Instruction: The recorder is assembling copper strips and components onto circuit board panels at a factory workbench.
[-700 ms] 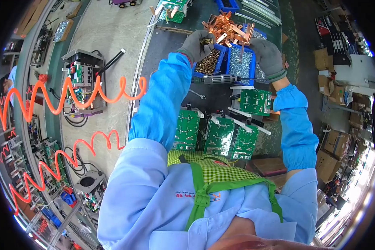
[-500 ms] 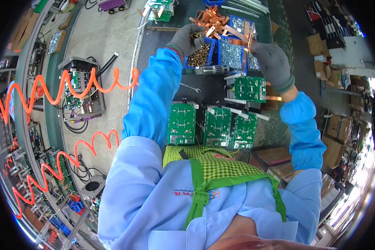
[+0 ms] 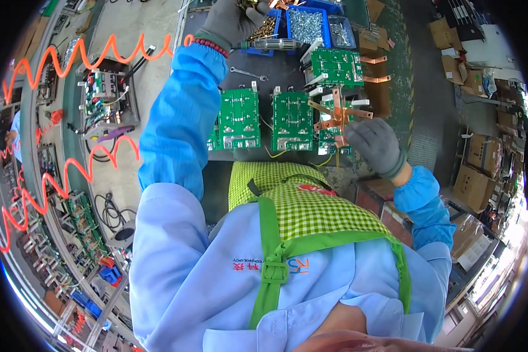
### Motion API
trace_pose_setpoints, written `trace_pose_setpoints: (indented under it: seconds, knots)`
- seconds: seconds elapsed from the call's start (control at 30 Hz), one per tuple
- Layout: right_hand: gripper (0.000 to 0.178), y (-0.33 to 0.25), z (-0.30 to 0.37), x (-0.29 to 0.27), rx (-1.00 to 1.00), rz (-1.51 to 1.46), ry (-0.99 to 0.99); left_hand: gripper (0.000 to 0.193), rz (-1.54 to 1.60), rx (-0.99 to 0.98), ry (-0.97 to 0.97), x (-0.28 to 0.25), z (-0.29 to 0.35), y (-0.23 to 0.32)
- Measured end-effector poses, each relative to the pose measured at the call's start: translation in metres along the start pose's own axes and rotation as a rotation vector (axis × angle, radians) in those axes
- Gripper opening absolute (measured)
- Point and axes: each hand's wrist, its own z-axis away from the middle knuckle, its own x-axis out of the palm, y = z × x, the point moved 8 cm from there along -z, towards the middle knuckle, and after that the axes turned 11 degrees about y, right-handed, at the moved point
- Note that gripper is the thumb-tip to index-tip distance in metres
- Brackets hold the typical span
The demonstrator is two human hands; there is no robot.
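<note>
Copper strips (image 3: 338,119), pinched by the right hand (image 3: 374,144), are now lowered over a green board (image 3: 327,139); brass-coloured pieces (image 3: 248,3) are cupped in the left hand (image 3: 227,22).

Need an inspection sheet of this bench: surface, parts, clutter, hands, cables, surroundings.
Surface: dark bench top, crowded
Job's things: green circuit boards; copper strips over one
Clutter: wrench and grey driver tool near blue bins
Left hand: gloved, cut by upper edge, holding brass-coloured pieces
Right hand: gloved, holding the copper strips
Cables: orange coiled lines, left
Surroundings: cardboard boxes right, electrical units left
</note>
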Motion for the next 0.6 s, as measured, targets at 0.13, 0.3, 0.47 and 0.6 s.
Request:
trace_pose_setpoints:
  seconds: [0.13,0.3,0.47,0.6]
  knots:
    - [0.034,0.002,0.046,0.045,-0.06,0.1,-0.145,0.016,0.008,-0.085,-0.099,0.006,0.048,-0.061]
    - [0.037,0.003,0.062,0.08,-0.035,0.103,-0.058,0.021,-0.094,0.008,0.0,-0.026,0.096,-0.117]
    - [0.039,-0.006,0.065,0.116,-0.002,0.206,-0.14,0.024,0.0,0.096,0.268,-0.083,0.148,-0.163]
    - [0.042,-0.006,0.063,0.136,0.033,0.181,-0.245,0.02,0.12,0.178,0.45,-0.112,0.187,-0.183]
